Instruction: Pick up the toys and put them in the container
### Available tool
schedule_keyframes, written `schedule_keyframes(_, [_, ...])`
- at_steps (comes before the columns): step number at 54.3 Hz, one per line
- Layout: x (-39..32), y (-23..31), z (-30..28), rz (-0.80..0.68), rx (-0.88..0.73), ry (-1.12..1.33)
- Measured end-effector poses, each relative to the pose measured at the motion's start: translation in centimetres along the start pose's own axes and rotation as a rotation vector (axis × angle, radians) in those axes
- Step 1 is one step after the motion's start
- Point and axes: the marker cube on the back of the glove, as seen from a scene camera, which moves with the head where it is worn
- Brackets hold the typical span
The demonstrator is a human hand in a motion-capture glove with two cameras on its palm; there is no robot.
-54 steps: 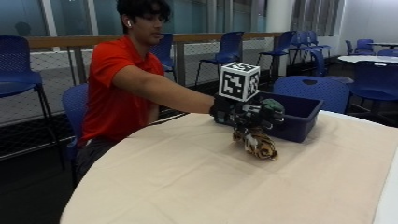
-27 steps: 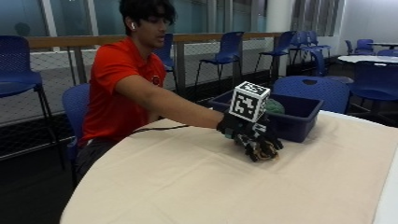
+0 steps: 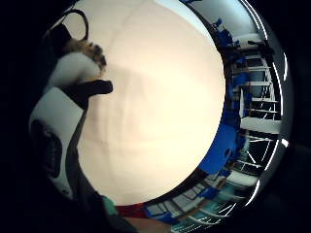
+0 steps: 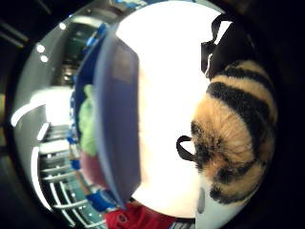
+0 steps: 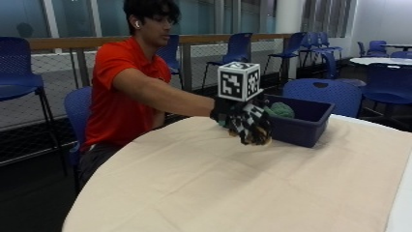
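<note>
My gloved right hand [image 5: 239, 116] grips a tiger-striped plush toy [image 5: 258, 133] and holds it just above the cream tablecloth [image 5: 225, 183], beside the near wall of the blue container [image 5: 304, 126]. A green toy [image 5: 282, 110] lies inside the container. In the thumb side palm view the striped toy [image 4: 238, 133] fills the space by the palm, and the container [image 4: 116, 119] with the green toy [image 4: 88, 119] stands a short way off. The little finger side palm view shows a bit of the toy [image 3: 82, 53] under a gloved finger [image 3: 92, 90].
The container stands near the table's far edge. A blue chair [image 5: 322, 92] is right behind it, with more chairs and a railing farther back. The person's bare hand is not in view. Wide cloth [image 3: 160, 97] lies bare in front of the hand.
The hand came down on the striped toy lying on the cloth, closed round it, and has lifted it a little off the table. The container has not moved.
</note>
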Motion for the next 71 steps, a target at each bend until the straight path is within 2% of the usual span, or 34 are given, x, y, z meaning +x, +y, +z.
schedule_keyframes(5, [-1.2,0.8,-3.9,-0.025,0.045,-0.021])
schedule_keyframes(13, [-8.1,2.2,-10.2,-0.162,0.118,-0.06])
schedule_keyframes(27, [-19.4,3.9,-13.5,-0.305,0.152,-0.101])
schedule_keyframes(35, [-22.5,4.7,-14.3,-0.46,0.173,-0.079])
schedule_keyframes(41, [-23.3,4.1,-14.3,-0.313,0.115,-0.03])
schedule_keyframes(45, [-23.2,4.0,-13.4,-0.211,0.016,0.015])
schedule_keyframes(49, [-22.5,4.6,-12.2,-0.27,-0.053,0.05])
schedule_keyframes(57, [-19.8,5.8,-10.8,-0.301,-0.067,0.002])
schedule_keyframes(71, [-8.8,10.2,-8.4,-0.233,-0.019,-0.011])
